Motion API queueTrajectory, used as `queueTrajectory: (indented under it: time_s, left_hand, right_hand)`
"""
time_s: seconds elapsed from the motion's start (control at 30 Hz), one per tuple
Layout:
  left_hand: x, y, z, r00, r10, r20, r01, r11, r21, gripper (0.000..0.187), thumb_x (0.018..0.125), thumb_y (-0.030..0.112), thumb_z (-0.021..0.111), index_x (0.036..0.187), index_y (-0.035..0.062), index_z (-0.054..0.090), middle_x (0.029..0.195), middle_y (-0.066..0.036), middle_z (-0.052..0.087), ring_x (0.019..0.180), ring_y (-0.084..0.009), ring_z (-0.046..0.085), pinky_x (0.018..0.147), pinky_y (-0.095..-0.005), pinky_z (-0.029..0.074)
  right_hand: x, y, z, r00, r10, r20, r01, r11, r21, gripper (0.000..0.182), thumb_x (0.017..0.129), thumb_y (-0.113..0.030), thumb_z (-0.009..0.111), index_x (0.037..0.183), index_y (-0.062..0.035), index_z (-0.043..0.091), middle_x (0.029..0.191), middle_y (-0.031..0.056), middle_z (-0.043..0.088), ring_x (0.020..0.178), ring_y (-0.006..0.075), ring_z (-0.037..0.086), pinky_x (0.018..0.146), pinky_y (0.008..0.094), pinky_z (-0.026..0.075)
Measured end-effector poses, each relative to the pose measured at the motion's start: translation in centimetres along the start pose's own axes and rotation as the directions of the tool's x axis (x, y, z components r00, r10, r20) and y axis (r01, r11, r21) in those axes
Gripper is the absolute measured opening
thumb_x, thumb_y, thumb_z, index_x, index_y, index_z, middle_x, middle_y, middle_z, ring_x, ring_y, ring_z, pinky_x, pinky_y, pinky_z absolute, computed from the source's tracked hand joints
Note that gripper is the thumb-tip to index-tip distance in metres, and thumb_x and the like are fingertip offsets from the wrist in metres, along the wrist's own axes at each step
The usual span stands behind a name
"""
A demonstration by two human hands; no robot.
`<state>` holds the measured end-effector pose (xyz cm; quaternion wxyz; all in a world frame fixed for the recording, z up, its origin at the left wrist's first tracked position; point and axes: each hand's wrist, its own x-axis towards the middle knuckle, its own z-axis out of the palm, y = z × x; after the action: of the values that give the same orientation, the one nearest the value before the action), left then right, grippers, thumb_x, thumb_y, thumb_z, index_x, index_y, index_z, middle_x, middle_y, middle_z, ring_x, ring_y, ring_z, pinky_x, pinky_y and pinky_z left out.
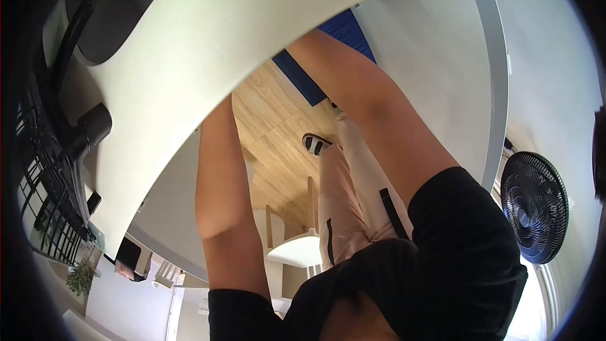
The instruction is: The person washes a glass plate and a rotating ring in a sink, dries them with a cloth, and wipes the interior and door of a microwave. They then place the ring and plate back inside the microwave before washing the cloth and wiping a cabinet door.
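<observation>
My left forearm (pixel 221 151) reaches up under a white countertop (pixel 183 57), whose edge cuts it off before the wrist. Farther right, my right forearm (pixel 344 76) passes under the same edge, so both hands are hidden. A dark blue, flat piece with a ribbed look (pixel 347 35) lies behind and beside the right forearm, partly covered by it and by the countertop. What either hand touches or holds is out of sight.
A white panel with a grey edge (pixel 495 82) stands at the right, near a black fan (pixel 535 208). Left are a black tap-like fixture (pixel 95 123) and a black wire rack (pixel 47 196). Below are a wooden floor (pixel 278 126), my shoe (pixel 315 144) and a white chair (pixel 297 249).
</observation>
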<state>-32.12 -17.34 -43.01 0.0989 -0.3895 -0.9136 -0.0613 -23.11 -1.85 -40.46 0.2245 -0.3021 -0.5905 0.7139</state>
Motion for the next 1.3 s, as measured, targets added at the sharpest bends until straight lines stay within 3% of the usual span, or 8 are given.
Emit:
queueTrajectory:
  time_s: [0.27,0.43,0.83,1.07,1.13,1.17,1.23,1.3]
  left_hand:
    - [0.3,-3.4,0.3,0.996,-0.089,0.01,0.089,0.996,-0.029,0.039,0.08,0.012,0.054,0.118,0.0001,0.054,0.12,-0.018,0.055,0.11,-0.0305,0.054,0.093,-0.0391,0.042]
    - [1.4,-2.7,0.4,0.995,-0.099,0.028,0.1,0.994,-0.041,0.04,0.081,0.014,0.055,0.118,-0.0013,0.053,0.12,-0.019,0.055,0.11,-0.0297,0.053,0.093,-0.0382,0.041]
    - [3.9,-1.6,2.7,0.994,-0.072,0.087,0.081,0.992,-0.1,0.043,0.084,0.018,0.057,0.12,-0.0047,0.049,0.12,-0.02,0.054,0.111,-0.0279,0.053,0.094,-0.0361,0.041]
    - [1.0,3.2,0.2,0.987,-0.123,0.103,0.135,0.984,-0.113,0.046,0.085,0.021,0.058,0.121,-0.0063,0.047,0.12,-0.02,0.054,0.111,-0.027,0.053,0.095,-0.0351,0.04]
    - [0.3,4.9,0.4,0.977,-0.212,0.008,0.191,0.863,-0.468,0.041,0.079,0.006,0.062,0.117,-0.0042,0.05,0.116,-0.019,0.056,0.11,-0.0261,0.053,0.092,-0.034,0.042]
    - [-0.3,5.9,0.5,0.977,-0.213,0.012,0.193,0.862,-0.469,0.041,0.079,0.006,0.062,0.117,-0.0042,0.05,0.116,-0.019,0.056,0.11,-0.0261,0.053,0.092,-0.034,0.042]
    - [-2.2,7.4,1.5,0.926,-0.378,0.021,0.195,0.43,-0.881,0.038,0.079,0.01,0.065,0.112,-0.0045,0.053,0.109,-0.015,0.059,0.099,-0.025,0.058,0.084,-0.0357,0.047]
    - [-3.2,7.4,3.1,0.91,-0.415,-0.017,0.16,0.389,-0.907,0.041,0.073,0.006,0.07,0.108,-0.005,0.053,0.102,-0.012,0.059,0.092,-0.0208,0.059,0.08,-0.0305,0.047]
  right_hand:
    - [-1.5,-0.4,0.4,0.995,-0.079,0.062,0.08,0.997,-0.012,0.029,0.08,-0.02,0.059,0.104,-0.0049,0.06,0.097,0.0181,0.061,0.092,0.0333,0.058,0.081,0.0392,0.045]
    - [4.3,2.8,0.0,0.991,-0.125,0.057,0.125,0.992,0.0,0.03,0.081,-0.022,0.06,0.105,-0.0052,0.06,0.101,0.0173,0.061,0.096,0.0319,0.057,0.084,0.0384,0.044]
    - [1.4,4.4,-0.5,0.975,-0.219,-0.022,0.219,0.976,-0.004,0.032,0.081,-0.027,0.062,0.105,-0.006,0.061,0.11,0.0157,0.059,0.104,0.029,0.055,0.09,0.0366,0.042]
    - [0.5,3.3,0.5,0.958,-0.283,-0.037,0.267,0.934,-0.238,0.035,0.079,-0.028,0.061,0.106,-0.0057,0.06,0.106,0.0152,0.061,0.101,0.0294,0.056,0.088,0.036,0.043]
    - [0.4,2.7,-0.1,0.962,-0.273,-0.003,0.269,0.947,-0.178,0.033,0.077,-0.026,0.062,0.102,-0.0055,0.062,0.103,0.0144,0.062,0.099,0.0289,0.057,0.087,0.0359,0.043]
    - [0.3,2.6,0.1,0.963,-0.27,-0.003,0.266,0.947,-0.18,0.033,0.077,-0.026,0.062,0.102,-0.0055,0.062,0.103,0.0144,0.062,0.099,0.0289,0.057,0.087,0.0359,0.043]
    - [-0.1,3.1,0.6,0.949,-0.316,-0.009,0.304,0.921,-0.243,0.031,0.075,-0.026,0.063,0.098,-0.0059,0.063,0.097,0.0135,0.064,0.09,0.0296,0.06,0.081,0.036,0.046]
    - [-2.0,3.1,0.8,0.961,-0.272,-0.038,0.258,0.94,-0.222,0.026,0.076,-0.021,0.062,0.097,-0.0043,0.064,0.093,0.0129,0.065,0.084,0.0277,0.062,0.077,0.0346,0.048]
